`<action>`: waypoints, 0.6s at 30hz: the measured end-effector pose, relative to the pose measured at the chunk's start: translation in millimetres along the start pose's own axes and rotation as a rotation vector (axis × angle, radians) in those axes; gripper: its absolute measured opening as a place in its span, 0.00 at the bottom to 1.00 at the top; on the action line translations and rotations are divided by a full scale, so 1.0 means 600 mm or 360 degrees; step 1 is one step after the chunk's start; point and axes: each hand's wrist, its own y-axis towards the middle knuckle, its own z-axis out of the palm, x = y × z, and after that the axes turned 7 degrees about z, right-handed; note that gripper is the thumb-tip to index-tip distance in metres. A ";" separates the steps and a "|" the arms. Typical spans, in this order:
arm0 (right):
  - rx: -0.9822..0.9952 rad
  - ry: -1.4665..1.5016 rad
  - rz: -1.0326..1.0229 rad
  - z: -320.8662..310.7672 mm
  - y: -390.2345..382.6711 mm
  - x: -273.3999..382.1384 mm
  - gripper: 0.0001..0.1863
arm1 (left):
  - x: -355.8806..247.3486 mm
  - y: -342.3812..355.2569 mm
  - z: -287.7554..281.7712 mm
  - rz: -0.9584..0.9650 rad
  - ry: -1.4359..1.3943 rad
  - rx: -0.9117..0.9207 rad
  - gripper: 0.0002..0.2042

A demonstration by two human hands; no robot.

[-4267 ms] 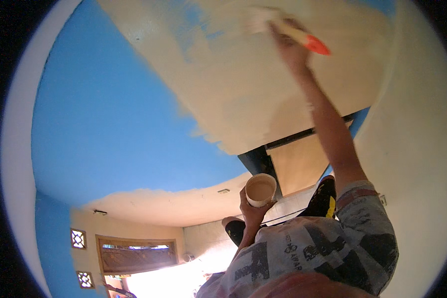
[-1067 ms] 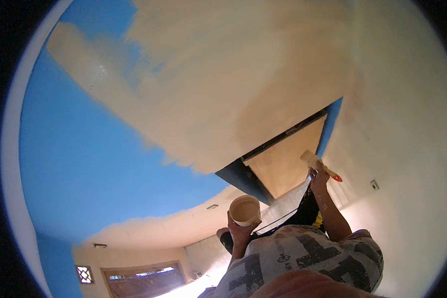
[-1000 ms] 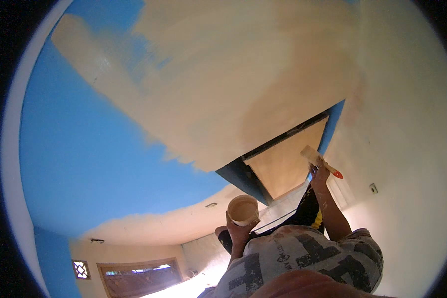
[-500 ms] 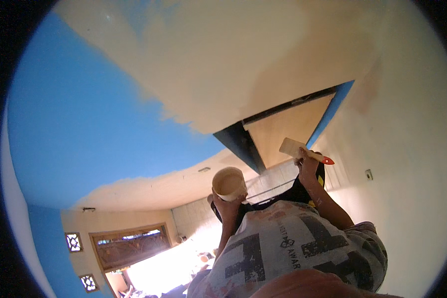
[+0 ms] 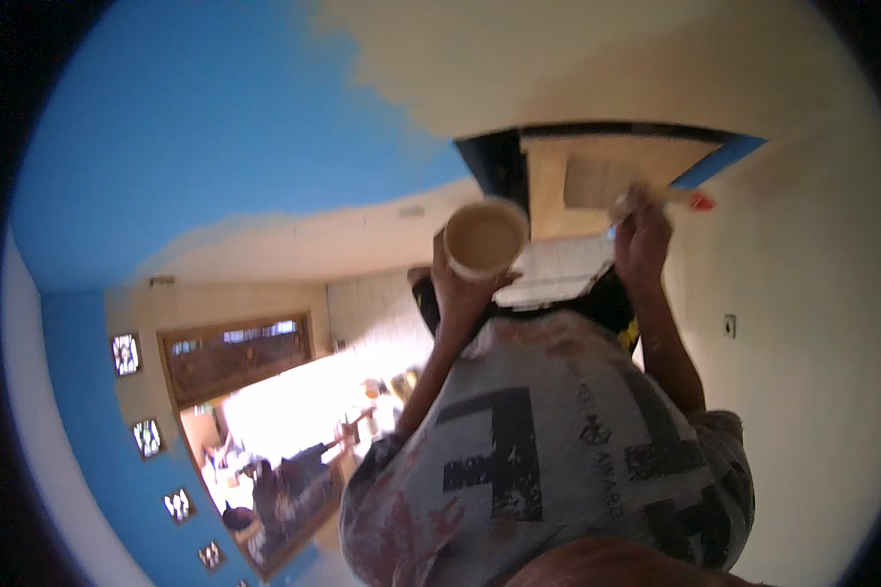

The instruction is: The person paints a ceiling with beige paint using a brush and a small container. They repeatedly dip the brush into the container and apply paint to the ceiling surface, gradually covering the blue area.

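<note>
My left hand point(image 5: 457, 296) is wrapped round a pale round tub point(image 5: 485, 256), its open mouth in view and cream-coloured paint inside. In my right hand point(image 5: 644, 240) is a flat paintbrush point(image 5: 591, 183), gripped near the base of its handle. Its wide bristles point left, and the red handle end sticks out to the right. The brush is slightly blurred and stands apart from the tub. Behind it in the picture is a light wooden panel point(image 5: 548, 210) in a dark frame.
Cream paint point(image 5: 460, 59) borders a large blue surface point(image 5: 215, 147) with a ragged edge. At the lower left, a wooden-framed opening point(image 5: 171, 377) lets in bright light, with what looks like a person point(image 5: 299, 484) beyond. A switch plate point(image 5: 730, 326) sits on the pale right wall.
Both hands, with tub and brush, now appear higher in the picture, and the tub and brush lie further right. The view has swung, showing more of the lit opening and my shirt.
</note>
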 end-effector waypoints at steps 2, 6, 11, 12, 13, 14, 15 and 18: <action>0.0002 0.0890 0.0209 0.012 0.004 0.075 0.06 | -0.032 -0.002 -0.008 0.0129 0.0188 0.0036 0.48; 0.0337 0.1040 -0.0274 0.030 -0.002 0.176 0.09 | -0.035 0.005 -0.002 0.0514 0.0076 -0.0009 0.49; 0.0482 0.0264 -0.0744 0.041 -0.007 0.190 0.12 | -0.050 0.015 0.000 0.0748 0.0097 -0.0083 0.49; 0.0483 0.0122 -0.0837 0.048 -0.008 0.199 0.13 | -0.049 0.019 0.001 0.0817 0.0105 -0.0099 0.48; 0.0515 0.0095 -0.0878 0.057 -0.011 0.214 0.14 | -0.049 0.022 0.002 0.0886 0.0114 -0.0114 0.48; 0.0544 0.0067 -0.0916 0.065 -0.014 0.229 0.16 | -0.052 0.022 0.002 0.0887 0.0125 -0.0122 0.48; 0.0592 -0.0026 -0.0976 0.067 -0.013 0.233 0.17 | -0.056 0.022 0.002 0.0888 0.0136 -0.0130 0.47; 0.0770 -0.0334 -0.1301 0.070 0.004 0.245 0.22 | -0.052 0.019 0.005 0.0841 0.0116 -0.0153 0.47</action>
